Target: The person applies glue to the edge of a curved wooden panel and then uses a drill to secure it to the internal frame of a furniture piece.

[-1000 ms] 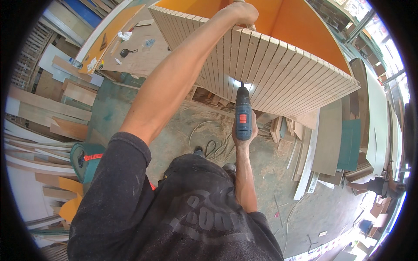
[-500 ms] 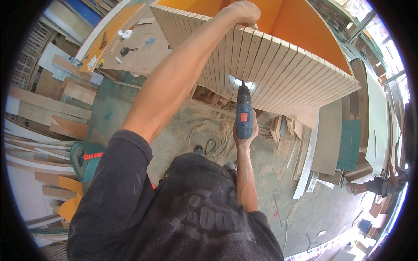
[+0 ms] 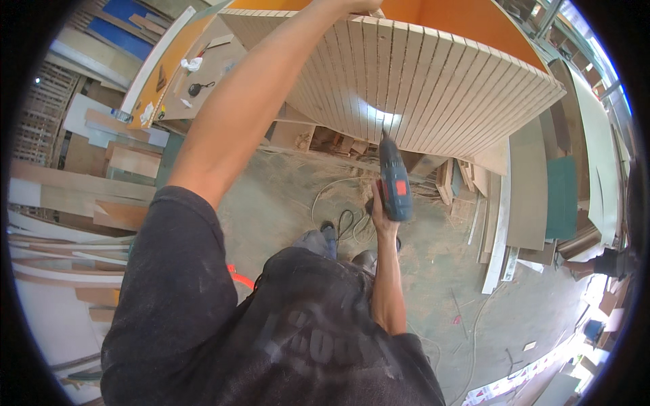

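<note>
My right hand [image 3: 383, 220] grips a dark blue cordless drill [image 3: 395, 181] with a red patch, from below. The drill points up and away toward the lower part of a pale wooden panel [image 3: 433, 84] cut with many parallel grooves. Its lamp throws a bright spot on the panel; whether the bit touches the wood I cannot tell. My left arm reaches across to the panel's upper edge, where my left hand [image 3: 353, 5] is closed at the top of the picture. Its fingers are mostly hidden, next to a small pale piece of wood. Orange boards [image 3: 467, 30] stand behind that edge.
A work surface [image 3: 220, 57] at the far left carries a small black object [image 3: 196, 88] and crumpled white bits. Wooden boards [image 3: 68, 186] are stacked at left, more sheets [image 3: 528, 189] lean at right. A cable [image 3: 315, 203] loops over the dusty floor. Another person [image 3: 613, 262] is at far right.
The drill has tilted, its tip now leaning left, and sits slightly lower and further right. The panel and my left hand appear higher in the picture as the view shifts.
</note>
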The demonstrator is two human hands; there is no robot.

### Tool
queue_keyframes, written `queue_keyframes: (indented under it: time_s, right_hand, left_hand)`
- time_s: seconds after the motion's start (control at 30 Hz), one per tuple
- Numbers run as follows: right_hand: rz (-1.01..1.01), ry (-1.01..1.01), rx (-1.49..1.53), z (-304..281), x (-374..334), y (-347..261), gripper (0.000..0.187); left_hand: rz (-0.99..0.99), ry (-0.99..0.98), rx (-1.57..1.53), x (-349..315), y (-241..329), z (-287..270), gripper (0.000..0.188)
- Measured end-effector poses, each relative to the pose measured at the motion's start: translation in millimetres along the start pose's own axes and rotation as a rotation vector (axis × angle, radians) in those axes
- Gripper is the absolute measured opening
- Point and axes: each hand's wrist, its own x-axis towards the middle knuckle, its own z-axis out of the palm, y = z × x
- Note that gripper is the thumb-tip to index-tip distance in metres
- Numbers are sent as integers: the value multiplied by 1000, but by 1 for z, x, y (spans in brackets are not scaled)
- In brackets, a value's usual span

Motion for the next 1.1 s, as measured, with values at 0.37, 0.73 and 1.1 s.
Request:
queue_keyframes:
  time_s: [0.37,0.73,1.1]
  right_hand:
    - [546,58,712,26,-45,24,18]
    - [526,297,924,88,-42,56,17]
    - [527,408,947,115,-40,69,11]
  left_hand:
    - [-66,5,-232,-5,-30,-3,22]
    - [-329,-51,-642,-46,10,-77,23]
    - [-401,-53,-741,-49,27,-96,24]
